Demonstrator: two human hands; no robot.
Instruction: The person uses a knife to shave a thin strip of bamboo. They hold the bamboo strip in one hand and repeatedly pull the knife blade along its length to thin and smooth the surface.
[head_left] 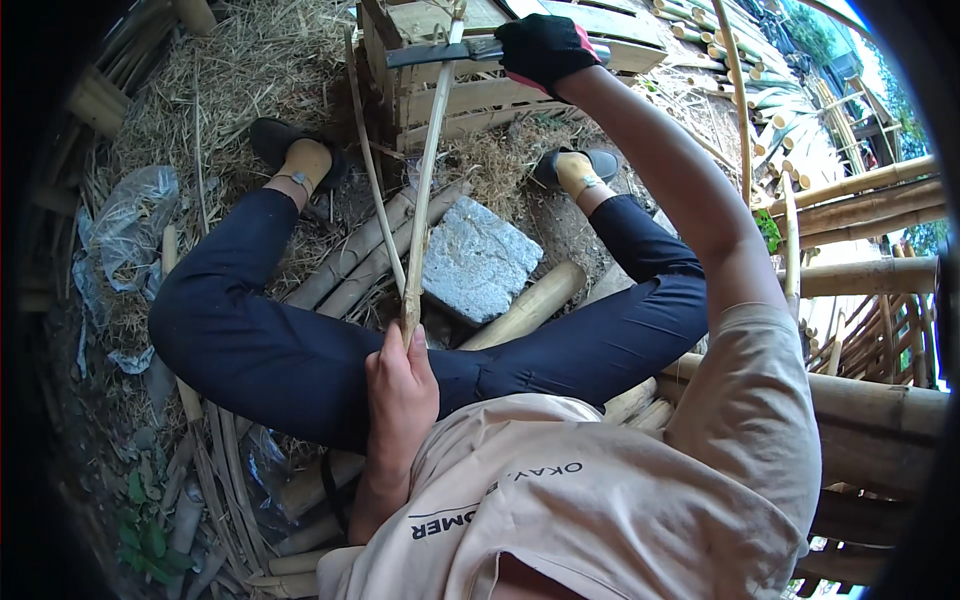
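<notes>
My bare left hand (402, 385) grips the near end of a long pale bamboo strip (432, 150) in front of my waist. The strip slants away from me to the top of the view. Beside it runs a thinner strip (376, 180); the two meet just beyond my left hand, and I cannot tell whether they are joined. In a black and red glove, my right hand (545, 50) holds a knife (430, 54) out at arm's length. Its flat dark blade lies across the bamboo strip near the far end.
A slatted wooden crate (480, 100) stands beyond my feet. Between my legs lie a rough grey stone block (478, 258) and bamboo poles (535, 308). Straw covers the ground, with clear plastic (135, 220) at left. Cut bamboo (775, 130) is heaped at far right.
</notes>
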